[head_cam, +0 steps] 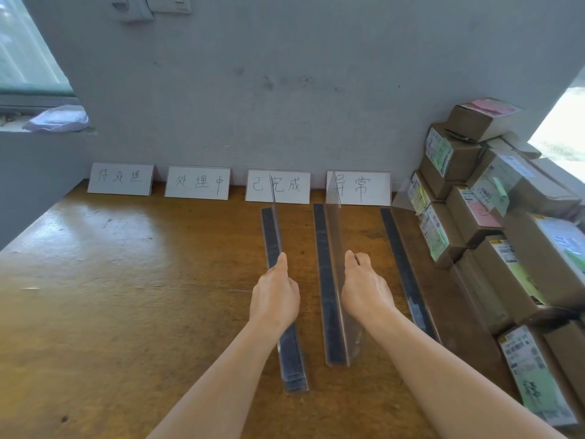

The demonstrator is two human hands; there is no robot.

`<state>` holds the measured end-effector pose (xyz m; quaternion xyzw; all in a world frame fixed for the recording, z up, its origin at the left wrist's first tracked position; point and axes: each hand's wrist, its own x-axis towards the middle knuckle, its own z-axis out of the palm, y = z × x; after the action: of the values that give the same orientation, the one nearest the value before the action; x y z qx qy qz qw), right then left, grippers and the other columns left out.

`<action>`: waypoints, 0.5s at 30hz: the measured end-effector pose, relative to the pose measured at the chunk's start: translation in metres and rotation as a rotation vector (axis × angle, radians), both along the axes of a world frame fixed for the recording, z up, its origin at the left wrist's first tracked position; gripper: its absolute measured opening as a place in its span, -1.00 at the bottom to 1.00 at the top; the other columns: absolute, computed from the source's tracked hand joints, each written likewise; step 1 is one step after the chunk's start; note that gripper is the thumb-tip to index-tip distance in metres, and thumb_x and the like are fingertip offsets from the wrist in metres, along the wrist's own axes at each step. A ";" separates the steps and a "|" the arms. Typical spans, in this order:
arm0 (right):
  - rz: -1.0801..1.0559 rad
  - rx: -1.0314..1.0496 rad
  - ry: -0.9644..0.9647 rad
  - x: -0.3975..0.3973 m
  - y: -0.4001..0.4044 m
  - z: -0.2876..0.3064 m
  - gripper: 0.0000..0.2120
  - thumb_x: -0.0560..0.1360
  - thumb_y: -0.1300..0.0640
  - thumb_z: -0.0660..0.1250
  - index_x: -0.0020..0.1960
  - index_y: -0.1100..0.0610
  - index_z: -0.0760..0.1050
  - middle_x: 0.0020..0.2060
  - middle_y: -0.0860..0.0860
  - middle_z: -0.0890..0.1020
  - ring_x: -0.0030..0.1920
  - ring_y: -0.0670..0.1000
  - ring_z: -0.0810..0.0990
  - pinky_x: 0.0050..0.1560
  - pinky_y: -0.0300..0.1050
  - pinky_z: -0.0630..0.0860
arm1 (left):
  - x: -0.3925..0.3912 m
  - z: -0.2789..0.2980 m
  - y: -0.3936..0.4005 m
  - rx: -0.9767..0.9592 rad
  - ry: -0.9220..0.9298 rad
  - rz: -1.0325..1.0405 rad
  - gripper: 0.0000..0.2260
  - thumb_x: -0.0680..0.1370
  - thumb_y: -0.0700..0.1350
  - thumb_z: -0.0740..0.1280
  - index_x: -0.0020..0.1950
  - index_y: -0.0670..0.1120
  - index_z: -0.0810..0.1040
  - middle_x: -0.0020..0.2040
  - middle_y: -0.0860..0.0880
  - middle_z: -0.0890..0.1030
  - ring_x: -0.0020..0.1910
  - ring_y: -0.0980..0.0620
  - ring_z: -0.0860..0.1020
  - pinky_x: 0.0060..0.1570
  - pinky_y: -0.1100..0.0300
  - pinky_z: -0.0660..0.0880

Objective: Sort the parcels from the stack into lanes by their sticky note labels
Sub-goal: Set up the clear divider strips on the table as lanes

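Observation:
A stack of brown cardboard parcels [493, 223] with shipping labels and pink or green sticky notes fills the table's right side. Three clear plastic dividers with dark base strips lie lengthwise on the table. My left hand [274, 296] grips the upright wall of the left divider [286, 350]. My right hand [364, 289] holds the middle divider [332, 280] with curled fingers. The right divider [408, 280] stands next to the stack, untouched. Four white handwritten lane cards [278, 186] lean on the wall at the back.
The wooden table [110, 296] stretches out bare to the left of the dividers. A grey wall rises behind the cards. On the window ledge at the far left lies a crumpled plastic bag [58, 119].

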<state>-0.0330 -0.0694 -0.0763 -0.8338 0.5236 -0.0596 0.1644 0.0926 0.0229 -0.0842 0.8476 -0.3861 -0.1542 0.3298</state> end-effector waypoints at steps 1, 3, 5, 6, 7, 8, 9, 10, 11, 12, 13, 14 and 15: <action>-0.006 0.001 0.006 0.000 0.000 0.000 -0.25 0.47 0.34 0.30 0.54 0.13 0.01 0.38 0.06 0.24 -0.22 -0.06 0.37 -0.34 -0.24 0.35 | 0.000 0.000 0.001 -0.003 -0.001 -0.003 -0.48 0.62 -0.14 0.19 0.55 0.00 0.10 0.20 0.00 0.54 -0.07 0.15 0.50 -0.20 0.31 0.39; -0.013 -0.009 0.021 0.001 0.002 0.000 -0.25 0.48 0.34 0.30 0.54 0.14 0.00 0.36 0.07 0.26 -0.22 -0.07 0.36 -0.35 -0.25 0.33 | 0.001 0.000 0.001 -0.004 -0.006 -0.010 -0.48 0.62 -0.13 0.18 0.55 -0.01 0.09 0.21 0.00 0.54 -0.03 0.12 0.52 -0.16 0.29 0.42; -0.008 -0.027 0.033 0.001 0.004 0.001 -0.27 0.49 0.33 0.29 0.54 0.16 0.00 0.36 0.09 0.26 -0.20 -0.06 0.37 -0.31 -0.23 0.36 | 0.001 0.000 0.001 -0.001 -0.008 -0.013 -0.48 0.62 -0.13 0.18 0.55 0.00 0.09 0.20 0.00 0.54 -0.03 0.12 0.53 -0.16 0.28 0.42; -0.004 -0.033 0.038 0.001 0.004 0.001 -0.28 0.50 0.33 0.28 0.54 0.16 -0.01 0.36 0.09 0.26 -0.17 -0.04 0.39 -0.28 -0.21 0.38 | 0.001 -0.001 0.001 0.001 -0.010 -0.013 -0.48 0.62 -0.13 0.18 0.55 0.00 0.08 0.19 0.01 0.54 -0.05 0.13 0.52 -0.17 0.28 0.42; 0.000 -0.036 0.043 0.001 0.004 0.002 -0.29 0.50 0.33 0.27 0.54 0.17 -0.01 0.37 0.10 0.25 -0.13 -0.02 0.43 -0.25 -0.19 0.40 | 0.001 -0.001 0.001 0.003 -0.015 -0.016 -0.48 0.62 -0.13 0.18 0.55 0.00 0.08 0.18 0.01 0.55 -0.07 0.13 0.52 -0.18 0.28 0.42; 0.007 -0.041 0.051 0.001 0.005 0.002 -0.29 0.50 0.33 0.27 0.54 0.17 -0.02 0.38 0.11 0.24 -0.07 0.01 0.47 -0.22 -0.18 0.42 | 0.001 -0.001 0.001 0.004 -0.019 -0.022 -0.48 0.62 -0.13 0.18 0.55 -0.01 0.08 0.17 0.01 0.55 -0.07 0.13 0.52 -0.17 0.27 0.44; 0.013 -0.044 0.059 0.001 0.005 0.002 -0.28 0.50 0.33 0.27 0.54 0.17 -0.03 0.39 0.11 0.24 0.01 0.04 0.49 -0.17 -0.17 0.44 | 0.001 0.000 0.001 0.005 -0.021 -0.027 -0.48 0.62 -0.13 0.17 0.55 -0.01 0.08 0.16 0.01 0.55 -0.06 0.12 0.53 -0.15 0.26 0.46; 0.018 -0.045 0.063 0.001 0.006 0.001 -0.27 0.50 0.32 0.26 0.54 0.17 -0.05 0.40 0.11 0.23 0.10 0.07 0.48 -0.10 -0.13 0.46 | 0.000 0.000 0.001 0.004 -0.019 -0.029 -0.48 0.62 -0.13 0.17 0.55 -0.01 0.07 0.13 0.02 0.55 -0.07 0.12 0.53 -0.15 0.25 0.47; 0.019 -0.043 0.065 0.002 0.006 0.001 -0.27 0.51 0.30 0.26 0.54 0.17 -0.08 0.42 0.11 0.22 0.17 0.09 0.45 -0.02 -0.10 0.47 | -0.001 0.000 0.001 0.004 -0.013 -0.028 -0.48 0.62 -0.12 0.17 0.55 0.00 0.07 0.08 0.06 0.54 -0.10 0.13 0.53 -0.17 0.26 0.46; 0.017 -0.039 0.066 0.002 0.007 0.000 -0.26 0.52 0.28 0.26 0.54 0.16 -0.10 0.44 0.11 0.20 0.24 0.11 0.42 0.06 -0.08 0.46 | -0.002 0.000 0.000 0.003 -0.008 -0.028 -0.48 0.62 -0.12 0.18 0.55 0.01 0.07 0.02 0.09 0.51 -0.13 0.15 0.52 -0.19 0.27 0.44; 0.014 -0.035 0.067 0.002 0.007 -0.001 -0.26 0.53 0.24 0.26 0.54 0.16 -0.13 0.47 0.10 0.17 0.29 0.12 0.38 0.13 -0.06 0.45 | -0.003 0.000 0.000 0.002 -0.004 -0.030 -0.47 0.62 -0.12 0.18 0.55 0.01 0.07 -0.03 0.11 0.49 -0.15 0.16 0.51 -0.20 0.28 0.43; 0.013 -0.029 0.064 0.003 0.007 -0.002 -0.26 0.55 0.21 0.26 0.54 0.17 -0.14 0.49 0.10 0.13 0.34 0.14 0.34 0.18 -0.04 0.43 | -0.004 0.001 0.000 0.000 -0.002 -0.033 -0.47 0.62 -0.11 0.19 0.55 0.01 0.06 -0.05 0.11 0.48 -0.16 0.17 0.51 -0.20 0.28 0.43; 0.013 -0.018 0.058 0.003 0.008 -0.003 -0.26 0.56 0.17 0.25 0.54 0.17 -0.15 0.51 0.10 0.09 0.37 0.16 0.31 0.22 -0.02 0.41 | -0.005 0.001 -0.001 -0.001 0.003 -0.034 -0.46 0.61 -0.11 0.19 0.55 0.01 0.05 -0.06 0.11 0.48 -0.16 0.16 0.51 -0.18 0.28 0.44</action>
<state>-0.0302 -0.0619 -0.0794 -0.8399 0.5223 -0.0390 0.1421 0.0875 0.0222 -0.0833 0.8405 -0.4003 -0.1608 0.3279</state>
